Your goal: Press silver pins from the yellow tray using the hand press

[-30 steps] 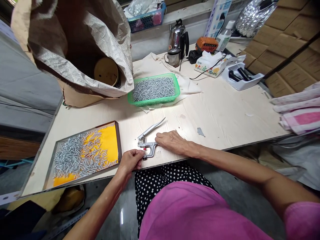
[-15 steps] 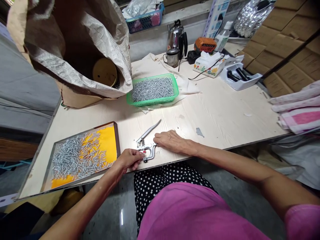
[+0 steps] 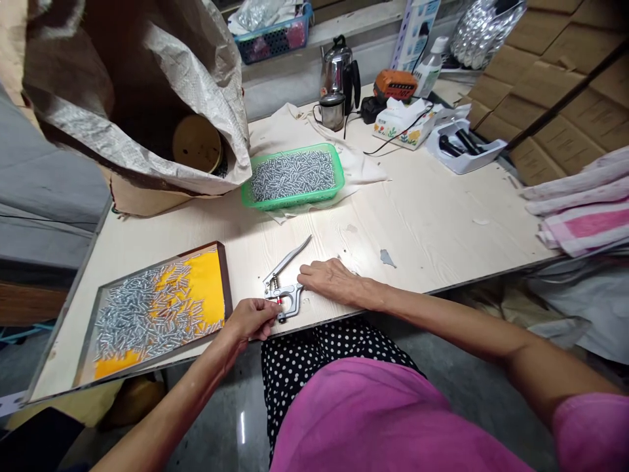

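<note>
A small metal hand press [image 3: 285,287] with a long raised lever lies on the pale wooden table [image 3: 432,223] near its front edge. My left hand [image 3: 251,318] is pinched at the press's jaw, where a small red part shows; what the fingers hold is too small to name. My right hand [image 3: 330,280] rests palm down on the press's lower handle, fingers together. To the left lies a framed yellow tray [image 3: 209,278] strewn with several small silver metal pieces [image 3: 142,308].
A green basket [image 3: 292,196] full of silver pieces sits further back. Behind it stand a large open sack [image 3: 147,98], a kettle [image 3: 340,69], a steel mug [image 3: 332,110], a tissue box [image 3: 400,124] and a white holder [image 3: 462,147]. Folded towels [image 3: 584,206] and cardboard boxes lie right.
The view has drifted slightly, so everything sits a little further left. Both hands stay at the press, with the left hand's fingers still at its jaw.
</note>
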{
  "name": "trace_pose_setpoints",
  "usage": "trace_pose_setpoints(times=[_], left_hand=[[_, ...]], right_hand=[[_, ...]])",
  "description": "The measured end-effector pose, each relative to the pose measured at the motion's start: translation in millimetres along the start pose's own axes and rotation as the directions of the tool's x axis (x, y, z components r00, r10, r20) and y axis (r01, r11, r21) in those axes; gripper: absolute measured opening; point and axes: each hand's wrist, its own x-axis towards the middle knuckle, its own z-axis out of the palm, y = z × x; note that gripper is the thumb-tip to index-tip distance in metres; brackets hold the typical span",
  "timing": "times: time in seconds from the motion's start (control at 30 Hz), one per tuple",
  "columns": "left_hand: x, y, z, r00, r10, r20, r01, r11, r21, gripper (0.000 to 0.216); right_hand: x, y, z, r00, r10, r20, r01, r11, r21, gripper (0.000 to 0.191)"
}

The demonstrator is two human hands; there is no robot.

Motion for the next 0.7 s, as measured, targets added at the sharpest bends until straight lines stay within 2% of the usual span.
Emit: trace_pose_setpoints(times=[0.1,0.17,0.2,0.3,0.37,0.5,0.7], left_hand=[[-2.7,-0.5,2.6,1.0,-0.011,-0.003,0.01,1.0,-0.014,0.055],[-4.0,-1.0,3.3,1.0,-0.01,0.011,0.01,1.0,-0.017,0.054],[-4.7,-1.2,3.5,1.0,-0.007,0.017,0.007,1.0,-0.016,0.053],[-6.8,-0.7,4.0,1.0,-0.002,0.02,0.002,1.0,0.0,0.052],[-8.2,0.7,4.3,1.0,-0.006,0.016,0.006,1.0,0.01,0.052],[-9.7,2.9,5.3,1.0,-0.014,0.01,0.013,1.0,0.016,0.054],[-8.6,-0.4,8.1,1.0,-0.012,-0.009,0.012,1.0,-0.012,0.054]], right_hand=[[1.3,0.6,-4.2,0.999,0.021,0.037,-0.022,0.999,0.024,0.019],[0.7,4.4,-6.6,1.0,0.018,0.011,-0.019,0.999,0.045,0.018],[0.7,7.6,-8.0,1.0,0.018,-0.022,-0.017,0.999,0.047,0.026],[4.3,20.7,-13.2,0.994,0.023,-0.106,-0.022,1.0,0.012,0.07],[9.8,28.7,-16.9,0.998,0.008,-0.064,-0.008,1.0,-0.004,0.086],[21.1,33.9,-22.2,0.998,-0.007,0.063,0.008,1.0,-0.013,0.083],[22.0,25.7,-24.7,0.997,0.049,0.063,-0.045,0.997,-0.063,0.071]])
